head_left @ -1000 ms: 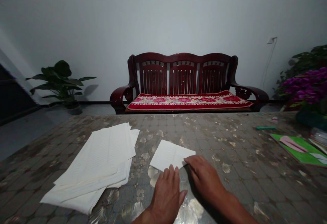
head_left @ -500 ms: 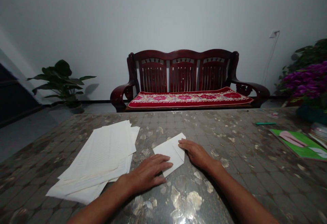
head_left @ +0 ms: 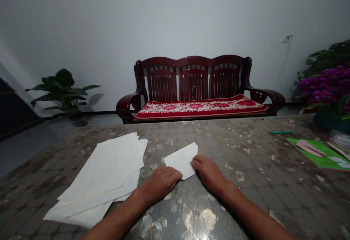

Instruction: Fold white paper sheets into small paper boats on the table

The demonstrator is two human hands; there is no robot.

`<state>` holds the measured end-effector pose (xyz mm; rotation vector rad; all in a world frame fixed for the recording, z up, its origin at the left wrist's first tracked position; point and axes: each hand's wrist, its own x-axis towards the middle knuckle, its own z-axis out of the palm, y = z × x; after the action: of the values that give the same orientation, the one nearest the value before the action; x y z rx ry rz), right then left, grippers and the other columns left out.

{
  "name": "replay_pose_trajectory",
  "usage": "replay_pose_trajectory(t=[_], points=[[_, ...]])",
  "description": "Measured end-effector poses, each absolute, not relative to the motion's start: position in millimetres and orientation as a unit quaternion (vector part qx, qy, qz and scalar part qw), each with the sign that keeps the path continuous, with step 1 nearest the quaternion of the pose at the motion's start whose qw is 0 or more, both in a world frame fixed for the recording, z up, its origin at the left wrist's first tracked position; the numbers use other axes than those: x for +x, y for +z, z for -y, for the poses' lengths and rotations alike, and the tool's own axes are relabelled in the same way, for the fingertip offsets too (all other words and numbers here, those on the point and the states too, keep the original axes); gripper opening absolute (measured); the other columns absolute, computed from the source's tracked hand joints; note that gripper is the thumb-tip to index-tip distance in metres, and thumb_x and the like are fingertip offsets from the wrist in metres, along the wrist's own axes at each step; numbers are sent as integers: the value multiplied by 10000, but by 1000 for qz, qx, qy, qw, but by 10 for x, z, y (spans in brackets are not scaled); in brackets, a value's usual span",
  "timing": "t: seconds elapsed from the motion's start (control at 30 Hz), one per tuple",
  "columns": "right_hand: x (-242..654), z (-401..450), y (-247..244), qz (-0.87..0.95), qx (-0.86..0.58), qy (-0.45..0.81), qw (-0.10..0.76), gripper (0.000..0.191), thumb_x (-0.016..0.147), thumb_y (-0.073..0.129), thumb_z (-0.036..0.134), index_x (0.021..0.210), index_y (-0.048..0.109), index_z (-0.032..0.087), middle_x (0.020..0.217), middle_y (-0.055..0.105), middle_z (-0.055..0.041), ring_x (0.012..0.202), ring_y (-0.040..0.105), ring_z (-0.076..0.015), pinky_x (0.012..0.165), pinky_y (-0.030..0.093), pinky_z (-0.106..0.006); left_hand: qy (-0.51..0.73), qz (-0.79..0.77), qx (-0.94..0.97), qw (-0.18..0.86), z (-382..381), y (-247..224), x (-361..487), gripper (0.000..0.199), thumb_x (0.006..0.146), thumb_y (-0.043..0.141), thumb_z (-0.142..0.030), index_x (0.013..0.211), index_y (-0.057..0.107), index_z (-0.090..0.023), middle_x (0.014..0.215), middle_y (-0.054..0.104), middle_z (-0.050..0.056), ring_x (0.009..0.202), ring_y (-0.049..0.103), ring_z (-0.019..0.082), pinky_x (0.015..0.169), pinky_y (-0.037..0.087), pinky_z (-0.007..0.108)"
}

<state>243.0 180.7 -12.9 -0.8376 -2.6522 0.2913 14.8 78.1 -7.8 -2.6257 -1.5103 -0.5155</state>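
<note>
Well, I am resting both hands on the tabletop, and neither one is gripping anything. My left hand (head_left: pixel 161 183) is lying loosely open with its fingers together and slightly curled, their tips touching the lower edge of a folded white paper sheet (head_left: pixel 180 161). My right hand (head_left: pixel 209 172) is lying much the same way, with its fingertips against the sheet's right side. The sheet is sitting flat on the table between my hands, and its pointed top corner is standing free of my fingers.

The main risk I am seeing is slippage. The glossy table cover (head_left: pixel 232 141) looks slick, so uneven pressure from my fingertips is liable to skate the sheet sideways or shift its flap off the crease. Lifting one hand sooner than the other is also risking the flap springing up, because nothing is pinning that loose corner.

On my left, a loose stack of white paper sheets (head_left: pixel 101 170) is lying just beside my left forearm (head_left: pixel 117 211). Its edges are uneven, so a careless sweep of that arm is likely to fan the pile out. A green marker (head_left: pixel 281 132) is lying well off to my right, too far away to be at risk.
</note>
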Motion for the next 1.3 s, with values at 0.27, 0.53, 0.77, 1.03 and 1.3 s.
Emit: replay_pose_trajectory(t=[0.27, 0.53, 0.77, 1.03, 1.3], points=[[2649, -1602, -182, 918, -317, 127, 200, 276, 933, 516, 130, 1114, 709, 209, 1155, 705, -81, 1082, 619, -210, 966, 475, -342, -278, 572, -766, -95, -821, -106, 384, 271, 978, 424, -205, 1064, 681, -221, 993, 758, 34, 911, 706, 178, 846, 520, 274], [2614, -1680, -213, 914, -317, 127, 220, 215, 966, 540, 212, 996, 752, 229, 1070, 729, -74, 1013, 641, -196, 910, 498, -321, -263, 603, -725, -207, -842, 53, 315, 136, 852, 604, -300, 906, 690, -208, 891, 717, 20, 887, 643, 190, 808, 460, 271], [2630, -1692, -228, 903, -321, 161, 237, 172, 937, 589, 181, 985, 749, 222, 1056, 729, -57, 1005, 635, -194, 908, 490, -313, -267, 665, -664, -214, -901, 42, 363, 257, 925, 467, -347, 747, 568, -191, 692, 615, -11, 660, 572, 156, 617, 344, 253], [2621, -1675, -200, 897, -347, 164, 220, 113, 922, 591, 157, 929, 692, 207, 1011, 713, -59, 991, 626, -203, 905, 479, -312, -272, 678, -648, -214, -939, 32, 378, 243, 920, 455, -366, 756, 534, -205, 693, 620, -16, 655, 576, 163, 618, 332, 258], [2620, -1637, -231, 909, -335, 118, 215, 165, 974, 515, 213, 980, 678, 194, 988, 696, -78, 966, 622, -221, 871, 471, -329, -264, 693, -638, -207, -950, 38, 390, 231, 908, 452, -355, 752, 534, -206, 660, 595, -27, 638, 569, 157, 608, 313, 249]])
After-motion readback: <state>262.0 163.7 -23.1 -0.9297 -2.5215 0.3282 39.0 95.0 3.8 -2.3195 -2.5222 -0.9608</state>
